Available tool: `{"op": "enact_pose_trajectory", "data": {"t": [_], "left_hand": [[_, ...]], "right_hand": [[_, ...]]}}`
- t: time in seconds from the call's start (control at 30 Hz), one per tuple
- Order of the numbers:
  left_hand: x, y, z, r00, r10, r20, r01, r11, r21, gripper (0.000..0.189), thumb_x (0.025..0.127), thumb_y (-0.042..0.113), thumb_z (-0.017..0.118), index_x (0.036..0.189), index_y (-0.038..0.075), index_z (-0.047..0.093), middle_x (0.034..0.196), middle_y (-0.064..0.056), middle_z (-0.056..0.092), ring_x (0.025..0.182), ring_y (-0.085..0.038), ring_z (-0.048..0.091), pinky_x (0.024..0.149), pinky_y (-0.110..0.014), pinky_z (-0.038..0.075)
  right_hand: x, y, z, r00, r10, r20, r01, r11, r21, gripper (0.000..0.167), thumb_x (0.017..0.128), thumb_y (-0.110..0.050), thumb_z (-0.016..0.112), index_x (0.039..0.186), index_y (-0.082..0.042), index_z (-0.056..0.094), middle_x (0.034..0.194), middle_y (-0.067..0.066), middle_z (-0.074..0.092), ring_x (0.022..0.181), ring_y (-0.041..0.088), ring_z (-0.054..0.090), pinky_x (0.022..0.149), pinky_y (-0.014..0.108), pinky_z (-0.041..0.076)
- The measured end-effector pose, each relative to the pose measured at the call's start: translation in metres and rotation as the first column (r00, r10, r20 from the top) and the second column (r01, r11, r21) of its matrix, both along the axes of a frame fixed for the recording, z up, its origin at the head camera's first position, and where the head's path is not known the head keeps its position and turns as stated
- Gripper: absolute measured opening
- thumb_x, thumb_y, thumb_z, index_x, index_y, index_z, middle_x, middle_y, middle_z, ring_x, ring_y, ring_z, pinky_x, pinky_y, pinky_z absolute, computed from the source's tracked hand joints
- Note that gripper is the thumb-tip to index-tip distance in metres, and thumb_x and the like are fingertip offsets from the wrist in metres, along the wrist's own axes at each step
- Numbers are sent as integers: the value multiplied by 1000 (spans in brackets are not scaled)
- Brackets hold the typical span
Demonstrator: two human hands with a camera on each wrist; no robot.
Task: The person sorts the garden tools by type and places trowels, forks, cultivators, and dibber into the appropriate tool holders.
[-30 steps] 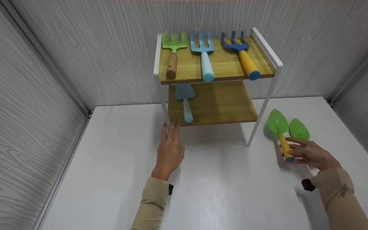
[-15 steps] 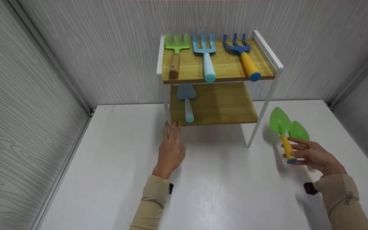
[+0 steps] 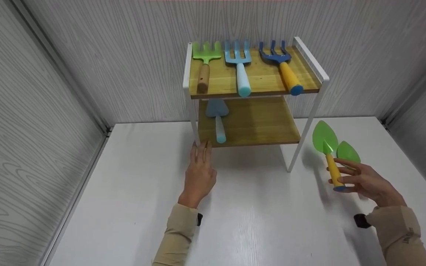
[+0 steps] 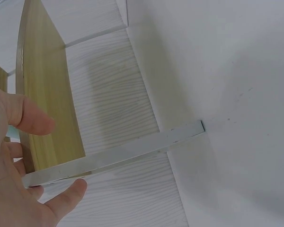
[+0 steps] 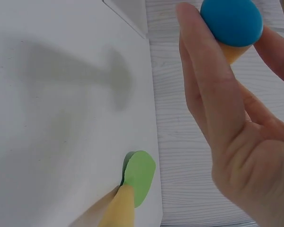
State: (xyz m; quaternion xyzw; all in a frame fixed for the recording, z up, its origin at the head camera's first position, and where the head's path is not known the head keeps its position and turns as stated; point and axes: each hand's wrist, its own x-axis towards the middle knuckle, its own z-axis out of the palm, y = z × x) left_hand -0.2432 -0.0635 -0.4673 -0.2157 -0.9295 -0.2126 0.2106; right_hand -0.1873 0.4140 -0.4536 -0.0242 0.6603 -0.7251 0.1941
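My right hand (image 3: 372,183) pinches the yellow handle of a green-bladed hand trowel (image 3: 324,137) between thumb and fingers, blade pointing away and raised above the table. In the right wrist view the handle's blue end cap (image 5: 232,21) shows between the fingers. A second green trowel (image 3: 347,151) lies on the table beyond that hand, its yellow handle (image 5: 119,208) visible in the right wrist view. My left hand (image 3: 200,179) holds the front left corner of the two-tier shelf rack (image 3: 257,142) at its lower board, fingers around the white leg (image 4: 123,153), thumb near the board's underside.
On the top board (image 3: 263,85) lie a green hand fork (image 3: 206,55), a light blue fork (image 3: 238,61) and a dark blue fork with yellow handle (image 3: 288,75). A light blue trowel (image 3: 217,109) rests at the lower board's left. Walls (image 3: 46,111) enclose the table.
The right hand has moved slightly right with the trowel, whose blade has risen a little. The left hand keeps its place at the rack. The head view has shifted slightly.
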Motion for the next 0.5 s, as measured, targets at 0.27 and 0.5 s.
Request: {"op": "enact_pose_trajectory", "data": {"t": [0.27, 0.5], "left_hand": [[3, 1, -2, 1000, 2, 6, -2, 1000, 10, 76, 89, -4, 69, 153, -6, 30, 153, -21, 31, 146, -43, 23, 78, -39, 60], [2, -1, 2, 1000, 4, 27, -4, 1000, 8, 74, 90, -4, 67, 154, -6, 29, 154, -21, 30, 146, -43, 21, 86, -39, 58]], "right_hand": [[4, 1, -5, 998, 51, -35, -53, 997, -52, 58, 98, 14, 52, 133, -32, 60, 125, -4, 64, 106, 27, 71, 85, 43, 58], [6, -4, -5, 996, 68, -55, -72, 995, -64, 61, 98, 14, 51, 137, -32, 60, 126, -5, 65, 107, 27, 70, 86, 43, 58]]}}
